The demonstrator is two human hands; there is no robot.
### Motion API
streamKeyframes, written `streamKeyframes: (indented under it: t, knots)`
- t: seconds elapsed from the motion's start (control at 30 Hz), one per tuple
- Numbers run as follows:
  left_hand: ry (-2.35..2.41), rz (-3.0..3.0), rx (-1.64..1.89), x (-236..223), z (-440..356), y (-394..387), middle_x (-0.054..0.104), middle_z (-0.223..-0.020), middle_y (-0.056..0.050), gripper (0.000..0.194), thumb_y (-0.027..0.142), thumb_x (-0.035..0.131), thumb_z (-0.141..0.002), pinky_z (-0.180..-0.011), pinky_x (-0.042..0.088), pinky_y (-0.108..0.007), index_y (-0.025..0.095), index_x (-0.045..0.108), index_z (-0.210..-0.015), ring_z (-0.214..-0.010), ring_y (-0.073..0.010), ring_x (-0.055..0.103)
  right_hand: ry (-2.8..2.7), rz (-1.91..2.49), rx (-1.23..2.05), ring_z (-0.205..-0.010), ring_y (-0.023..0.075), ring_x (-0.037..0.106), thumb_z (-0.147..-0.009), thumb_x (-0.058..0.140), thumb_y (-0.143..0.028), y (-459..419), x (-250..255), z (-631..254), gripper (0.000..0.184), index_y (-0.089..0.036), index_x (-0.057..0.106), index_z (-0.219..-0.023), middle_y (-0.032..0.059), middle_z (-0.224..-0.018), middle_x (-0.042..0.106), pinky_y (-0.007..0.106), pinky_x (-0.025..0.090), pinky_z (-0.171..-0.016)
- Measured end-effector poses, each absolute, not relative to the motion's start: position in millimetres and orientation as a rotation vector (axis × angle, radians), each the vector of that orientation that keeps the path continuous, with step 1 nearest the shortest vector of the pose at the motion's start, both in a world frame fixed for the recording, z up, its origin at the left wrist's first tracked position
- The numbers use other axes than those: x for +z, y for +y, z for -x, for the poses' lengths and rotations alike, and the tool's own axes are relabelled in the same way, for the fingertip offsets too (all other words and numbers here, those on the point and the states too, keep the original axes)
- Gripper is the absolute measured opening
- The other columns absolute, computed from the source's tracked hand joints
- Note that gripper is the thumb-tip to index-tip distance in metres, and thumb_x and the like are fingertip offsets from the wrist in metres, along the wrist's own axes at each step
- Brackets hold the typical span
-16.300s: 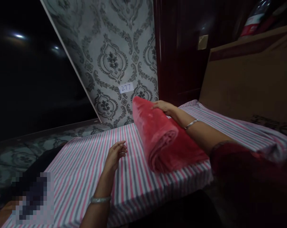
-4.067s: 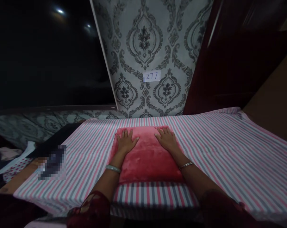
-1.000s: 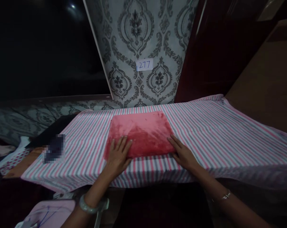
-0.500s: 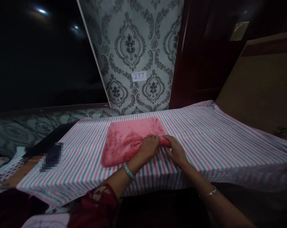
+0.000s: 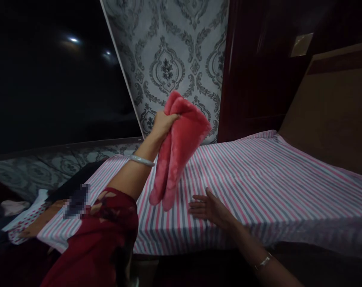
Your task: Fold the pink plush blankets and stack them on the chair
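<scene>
A folded pink-red plush cloth [image 5: 188,133] hangs in the air above the table, gripped near its upper left part by my left hand [image 5: 163,122]. Its folded lower end droops towards the table's striped cover [image 5: 243,175]. Below and to the right of the cloth, my right hand [image 5: 206,207] is held over the front of the cover. Its fingers are spread and nothing is in them. A bracelet circles each of my wrists.
Behind the table stands a patterned wall [image 5: 195,63], with a large dark screen [image 5: 55,79] at left. A big brown cardboard box [image 5: 336,107] leans at the right. Clothes [image 5: 28,213] and a blurred-out dark patch [image 5: 77,201] are at the table's left end.
My left hand has lifted the plush cloth off the table, up and away from me. My right hand has let go of the cloth's edge and opened. The numbered paper is now hidden.
</scene>
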State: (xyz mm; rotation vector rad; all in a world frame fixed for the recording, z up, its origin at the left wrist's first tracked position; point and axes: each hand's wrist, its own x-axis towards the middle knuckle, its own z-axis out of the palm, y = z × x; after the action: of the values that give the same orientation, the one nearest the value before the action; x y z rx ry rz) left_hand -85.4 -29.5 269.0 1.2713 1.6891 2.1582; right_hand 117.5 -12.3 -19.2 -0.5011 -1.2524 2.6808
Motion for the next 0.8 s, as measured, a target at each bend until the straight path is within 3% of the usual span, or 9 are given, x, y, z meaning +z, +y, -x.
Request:
streamKeyframes:
  t: [0.1, 0.23, 0.37, 0.5, 0.6, 0.7, 0.8]
  knots:
    - [1.521, -1.225, 2.226, 286.4, 96.9, -31.7, 0.069, -0.074, -0.004, 0.013, 0.015, 0.074, -0.064, -0.085, 0.057, -0.038, 0.01, 0.07, -0.076, -0.08, -0.0213, 0.069, -1.229, 0.271, 2.757, -0.108, 0.034, 0.068, -0.084, 0.032, -0.088, -31.9, -7.7, -99.8, 0.084, -0.016, 0.055, -0.119, 0.0207, -0.116, 0.069, 0.058, 0.048, -0.098]
    - [1.355, -0.934, 2.401, 270.0, 114.2, -43.6, 0.072, -0.077, -0.004, 0.017, 0.018, 0.076, -0.063, -0.086, 0.058, -0.035, 0.013, 0.069, -0.079, -0.084, -0.0199, 0.07, -1.119, 0.169, 2.365, -0.126, 0.0333, 0.056, -0.086, 0.033, -0.084, -44.6, 17.2, -92.3, 0.074, -0.027, 0.058, -0.126, 0.0092, -0.132, 0.064, 0.056, 0.051, -0.097]
    - [1.31, -0.561, 2.427, 206.2, 129.2, -73.3, 0.072, -0.075, -0.005, 0.014, 0.018, 0.074, -0.066, -0.086, 0.059, -0.031, 0.015, 0.068, -0.079, -0.086, -0.0194, 0.071, -0.984, 0.243, 2.075, -0.131, 0.032, 0.052, -0.087, 0.036, -0.083, -31.8, 31.9, -109.0, 0.073, -0.031, 0.059, -0.132, 0.0073, -0.128, 0.067, 0.054, 0.049, -0.103]
    - [1.4, -0.249, 2.335, 112.3, 131.3, -122.7, 0.076, -0.089, -0.005, 0.016, 0.015, 0.065, -0.075, -0.096, 0.056, -0.029, 0.016, 0.068, -0.091, -0.101, -0.0191, 0.071, -0.974, 0.398, 2.158, -0.125, 0.0327, 0.058, -0.085, 0.055, -0.067, -22.1, 18.1, -120.0, 0.06, -0.027, 0.06, -0.13, 0.009, -0.126, 0.068, 0.053, 0.05, -0.102]
    - [1.512, 0.111, 2.16, 51.3, 127.7, -162.6, 0.076, -0.084, -0.006, 0.017, 0.011, 0.059, -0.077, -0.096, 0.057, -0.034, 0.017, 0.067, -0.091, -0.104, -0.0225, 0.072, -0.973, 0.484, 2.299, -0.119, 0.0337, 0.062, -0.085, 0.057, -0.058, -23.1, 0.3, -123.6, 0.053, -0.024, 0.062, -0.125, 0.0102, -0.12, 0.071, 0.054, 0.053, -0.099]
    - [1.406, 0.081, 2.146, 23.9, 131.9, -190.3, 0.077, -0.089, -0.006, 0.022, 0.013, 0.06, -0.078, -0.095, 0.058, -0.036, 0.018, 0.068, -0.097, -0.103, -0.0235, 0.072, -0.984, 0.542, 2.356, -0.116, 0.0328, 0.065, -0.09, 0.05, -0.058, -23.9, -9.7, -128.7, 0.052, -0.024, 0.058, -0.129, 0.0094, -0.121, 0.071, 0.054, 0.054, -0.097]
    - [1.4, 0.013, 2.181, 27.5, 149.9, -199.0, 0.078, -0.089, -0.005, 0.014, 0.019, 0.062, -0.081, -0.091, 0.059, -0.034, 0.018, 0.07, -0.093, -0.096, -0.0215, 0.073, -1.067, 0.575, 2.353, -0.114, 0.0327, 0.066, -0.091, 0.049, -0.059, -23.5, -10.1, -130.1, 0.057, -0.023, 0.053, -0.135, 0.0103, -0.125, 0.069, 0.053, 0.054, -0.097]
